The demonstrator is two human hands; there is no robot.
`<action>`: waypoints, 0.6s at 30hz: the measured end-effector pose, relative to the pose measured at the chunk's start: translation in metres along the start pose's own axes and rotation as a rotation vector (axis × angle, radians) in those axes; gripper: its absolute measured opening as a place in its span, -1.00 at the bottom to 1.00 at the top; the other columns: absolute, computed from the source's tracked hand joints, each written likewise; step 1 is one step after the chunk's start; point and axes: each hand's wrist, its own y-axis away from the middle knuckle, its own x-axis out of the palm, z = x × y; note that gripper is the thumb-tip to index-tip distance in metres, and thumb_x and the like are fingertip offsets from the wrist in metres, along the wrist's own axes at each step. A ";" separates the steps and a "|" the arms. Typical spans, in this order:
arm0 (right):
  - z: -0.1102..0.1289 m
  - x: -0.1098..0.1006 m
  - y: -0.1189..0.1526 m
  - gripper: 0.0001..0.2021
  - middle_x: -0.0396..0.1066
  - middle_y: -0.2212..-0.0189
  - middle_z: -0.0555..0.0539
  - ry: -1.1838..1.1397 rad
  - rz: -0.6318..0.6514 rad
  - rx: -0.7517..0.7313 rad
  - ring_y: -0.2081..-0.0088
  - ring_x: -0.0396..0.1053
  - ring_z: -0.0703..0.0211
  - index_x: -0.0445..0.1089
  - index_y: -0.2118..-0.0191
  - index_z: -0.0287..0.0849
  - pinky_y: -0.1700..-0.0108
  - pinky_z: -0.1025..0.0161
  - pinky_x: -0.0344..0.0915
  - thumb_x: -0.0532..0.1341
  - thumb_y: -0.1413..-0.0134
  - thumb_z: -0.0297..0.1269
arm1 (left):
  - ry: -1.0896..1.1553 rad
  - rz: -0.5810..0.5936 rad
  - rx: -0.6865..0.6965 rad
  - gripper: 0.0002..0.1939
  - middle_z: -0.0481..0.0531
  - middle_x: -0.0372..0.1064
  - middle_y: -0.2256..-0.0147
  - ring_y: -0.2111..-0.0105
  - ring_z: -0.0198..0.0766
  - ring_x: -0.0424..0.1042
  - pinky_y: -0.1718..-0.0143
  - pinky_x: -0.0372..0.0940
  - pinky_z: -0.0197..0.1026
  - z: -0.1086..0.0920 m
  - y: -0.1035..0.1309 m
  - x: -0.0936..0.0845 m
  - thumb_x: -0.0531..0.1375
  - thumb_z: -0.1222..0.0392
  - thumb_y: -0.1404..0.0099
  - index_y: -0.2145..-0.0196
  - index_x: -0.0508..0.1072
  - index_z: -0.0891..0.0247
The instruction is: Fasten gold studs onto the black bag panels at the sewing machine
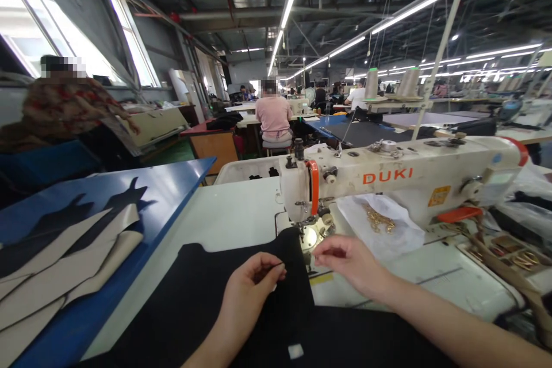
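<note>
Black fabric (181,299) spreads over the pale sewing table, with one edge by the needle area of a white sewing machine (345,175). Above this fabric, my left hand (252,290) is closed in a pinch; a thin dark bit shows at the fingertips and a small white bit under the thumb, too small to name. My right hand (351,261) also pinches, just right of the metal needle plate (309,237); whatever lies between its fingers is too small to make out. A small white patch (295,351) lies on the black fabric near me.
Gold-coloured metal pieces (379,220) rest on a white plastic bag (405,236) beneath the machine arm. At right is a tray (513,253) with small parts. Cut panels (64,253) lie on the blue table (172,184) at left. Other people sit farther off.
</note>
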 end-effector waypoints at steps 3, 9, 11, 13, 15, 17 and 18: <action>-0.009 0.021 -0.010 -0.77 0.43 0.48 0.02 0.260 0.028 -0.123 0.41 0.40 0.25 0.41 0.38 -0.20 0.29 0.29 0.31 0.15 0.17 -0.64 | -0.056 0.025 0.026 -0.82 -0.02 0.46 0.54 0.49 -0.25 0.42 0.44 0.28 -0.28 0.000 0.003 0.000 0.26 0.08 0.02 0.50 0.46 0.24; -0.008 0.037 -0.019 -0.74 0.39 0.50 0.07 0.367 0.063 -0.212 0.43 0.36 0.30 0.33 0.41 -0.18 0.35 0.37 0.26 0.09 0.21 -0.67 | -0.035 -0.001 -0.019 -0.80 -0.01 0.46 0.53 0.47 -0.22 0.42 0.40 0.28 -0.24 0.004 0.002 -0.001 0.23 0.08 0.01 0.46 0.47 0.25; -0.007 0.037 -0.019 -0.74 0.41 0.48 0.06 0.374 0.051 -0.197 0.42 0.38 0.29 0.34 0.38 -0.17 0.34 0.36 0.26 0.10 0.20 -0.65 | -0.047 0.007 -0.033 -0.80 -0.01 0.47 0.53 0.47 -0.21 0.42 0.39 0.29 -0.23 0.005 0.001 0.000 0.23 0.08 0.01 0.44 0.49 0.25; -0.008 0.037 -0.019 -0.73 0.43 0.45 0.05 0.358 0.029 -0.182 0.40 0.40 0.27 0.35 0.34 -0.16 0.32 0.35 0.28 0.12 0.19 -0.62 | -0.065 0.028 -0.040 -0.81 -0.01 0.47 0.53 0.46 -0.21 0.42 0.38 0.29 -0.22 0.005 0.001 0.000 0.23 0.09 -0.01 0.44 0.50 0.25; -0.010 0.036 -0.019 -0.72 0.45 0.43 0.04 0.329 0.013 -0.178 0.37 0.41 0.25 0.35 0.32 -0.14 0.29 0.32 0.29 0.12 0.19 -0.61 | -0.077 0.048 -0.037 -0.83 -0.01 0.47 0.52 0.46 -0.21 0.42 0.37 0.29 -0.23 0.005 0.001 -0.001 0.23 0.10 -0.02 0.44 0.51 0.24; -0.012 0.036 -0.019 -0.74 0.46 0.42 0.03 0.296 0.009 -0.176 0.36 0.42 0.24 0.36 0.33 -0.14 0.27 0.30 0.30 0.13 0.19 -0.59 | -0.091 0.063 -0.027 -0.84 -0.01 0.47 0.52 0.47 -0.21 0.41 0.37 0.28 -0.23 0.005 0.000 -0.001 0.23 0.11 -0.04 0.44 0.51 0.23; -0.014 0.035 -0.020 -0.74 0.46 0.42 0.03 0.274 0.014 -0.172 0.36 0.43 0.23 0.36 0.33 -0.14 0.26 0.29 0.31 0.13 0.19 -0.59 | -0.098 0.072 -0.022 -0.85 -0.01 0.46 0.52 0.47 -0.22 0.41 0.38 0.28 -0.23 0.004 0.000 -0.002 0.22 0.12 -0.04 0.45 0.51 0.23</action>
